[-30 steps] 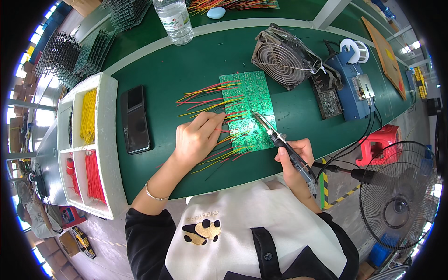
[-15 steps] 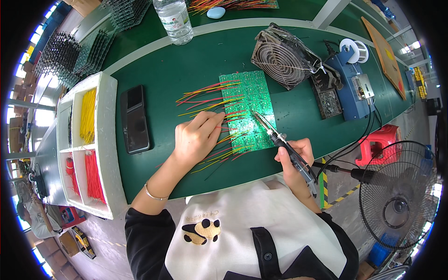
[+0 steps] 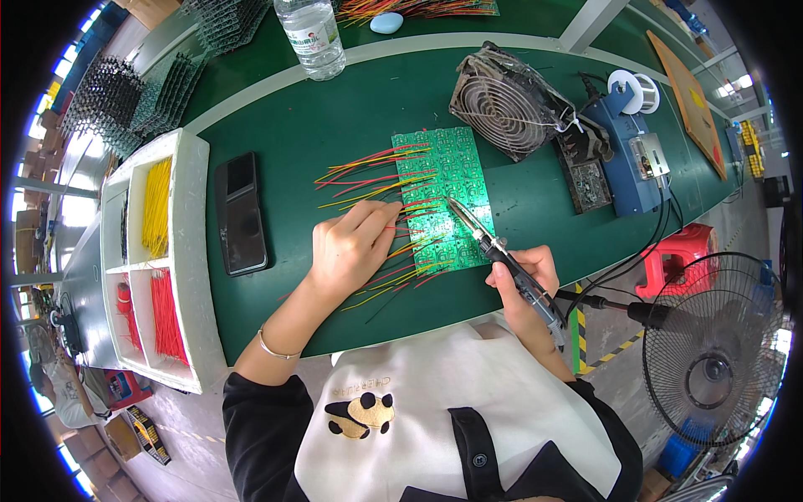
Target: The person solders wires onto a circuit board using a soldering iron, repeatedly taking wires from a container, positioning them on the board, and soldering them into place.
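A green printed circuit board panel (image 3: 458, 163) lies on the green bench in front of me. Red and yellow wires (image 3: 355, 164) stick out from its left side, several of them in a row. At that left edge my left hand (image 3: 350, 249) is closed in a pinch on a red wire, whose end lies over the board. My right hand (image 3: 529, 280) is wrapped round a soldering iron (image 3: 485, 240), slanting up and left. Its tip is at the board, close to the end of the red wire; whether they touch is too small to tell.
A white divided box (image 3: 201, 276) of wires and a dark phone (image 3: 241, 213) are on the left. Behind the board are a water bottle (image 3: 314, 42) and a dirty fan (image 3: 506, 105). A blue solder feeder (image 3: 623, 159) stands right, its cables trailing near a black floor fan (image 3: 711, 351).
The soldering iron has shifted slightly left and up, bringing its tip closer to the end of the red wire. My left hand has hardly moved.
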{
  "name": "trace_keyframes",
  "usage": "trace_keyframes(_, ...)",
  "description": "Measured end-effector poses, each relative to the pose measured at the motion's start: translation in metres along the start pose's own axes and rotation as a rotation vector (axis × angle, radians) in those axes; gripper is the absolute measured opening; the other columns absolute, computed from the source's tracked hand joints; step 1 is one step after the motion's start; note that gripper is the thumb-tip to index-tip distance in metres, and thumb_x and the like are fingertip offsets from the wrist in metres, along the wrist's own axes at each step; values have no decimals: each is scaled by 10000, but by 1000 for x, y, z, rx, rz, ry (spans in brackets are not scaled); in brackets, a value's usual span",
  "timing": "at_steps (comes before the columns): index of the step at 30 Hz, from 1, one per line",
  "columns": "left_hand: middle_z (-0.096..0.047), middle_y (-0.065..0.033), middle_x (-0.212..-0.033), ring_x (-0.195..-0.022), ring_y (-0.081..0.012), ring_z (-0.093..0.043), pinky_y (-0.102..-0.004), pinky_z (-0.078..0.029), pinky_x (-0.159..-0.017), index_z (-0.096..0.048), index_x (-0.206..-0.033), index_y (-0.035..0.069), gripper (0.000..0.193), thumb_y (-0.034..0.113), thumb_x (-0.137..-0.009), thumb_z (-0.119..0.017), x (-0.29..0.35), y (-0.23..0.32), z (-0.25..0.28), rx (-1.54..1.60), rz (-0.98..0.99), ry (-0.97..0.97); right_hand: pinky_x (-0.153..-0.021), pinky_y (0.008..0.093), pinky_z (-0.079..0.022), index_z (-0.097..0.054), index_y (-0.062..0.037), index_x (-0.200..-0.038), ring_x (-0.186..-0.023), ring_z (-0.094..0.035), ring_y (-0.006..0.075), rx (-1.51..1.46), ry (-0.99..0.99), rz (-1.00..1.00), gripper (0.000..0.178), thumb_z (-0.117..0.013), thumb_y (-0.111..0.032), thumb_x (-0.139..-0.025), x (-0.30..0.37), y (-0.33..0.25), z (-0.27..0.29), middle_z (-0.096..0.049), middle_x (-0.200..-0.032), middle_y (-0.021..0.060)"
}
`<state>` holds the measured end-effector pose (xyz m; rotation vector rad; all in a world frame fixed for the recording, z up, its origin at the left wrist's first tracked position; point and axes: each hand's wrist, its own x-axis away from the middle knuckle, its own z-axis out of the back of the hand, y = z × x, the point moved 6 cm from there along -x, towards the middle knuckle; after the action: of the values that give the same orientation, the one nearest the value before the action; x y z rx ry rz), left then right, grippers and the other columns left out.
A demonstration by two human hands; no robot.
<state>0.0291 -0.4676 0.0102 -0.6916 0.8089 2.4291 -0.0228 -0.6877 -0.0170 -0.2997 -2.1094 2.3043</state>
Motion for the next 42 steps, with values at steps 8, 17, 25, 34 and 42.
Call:
trace_keyframes(8,-629,-5,-778,-519,-155,-590,-252,-460,-438,-644,-843,77,146,38,-702,-643,-2,1,2,-1,-4,5,-510,201,-437,-438,12,-877,-567,-569,92,-18,-70,107,217,-633,-27,-790,5,-2,4,-602,-683,102)
trace_keyframes(17,-635,-28,-749,-542,-179,-601,-263,-468,-456,-629,-810,61,144,-7,-688,-661,-12,-2,25,-80,-48,106,-536,216,-444,-421,-5,-883,-570,-538,91,-141,114,71,203,-604,-62,-816,7,-4,22,-568,-668,82)
trace_keyframes(25,-633,-40,-784,-586,-164,-606,-258,-487,-477,-626,-837,32,187,-45,-668,-647,3,28,17,94,-131,-16,-475,220,-397,-401,-18,-851,-462,-488,110,-66,179,99,197,-580,-94,-818,11,-8,33,-532,-568,87)
trace_keyframes(34,-630,-69,-803,-630,-173,-618,-246,-504,-511,-651,-843,31,189,-57,-675,-652,11,20,0,181,11,-114,-485,250,-445,-385,-17,-881,-484,-521,131,-35,221,75,179,-542,-99,-854,11,-7,31,-576,-606,122)
trace_keyframes(42,-611,-49,-789,-650,-166,-615,-250,-498,-510,-663,-867,33,211,-41,-670,-661,15,15,-3,113,42,-116,-561,245,-500,-392,11,-915,-596,-590,131,-149,10,-56,228,-588,-74,-834,23,1,27,-608,-708,126)
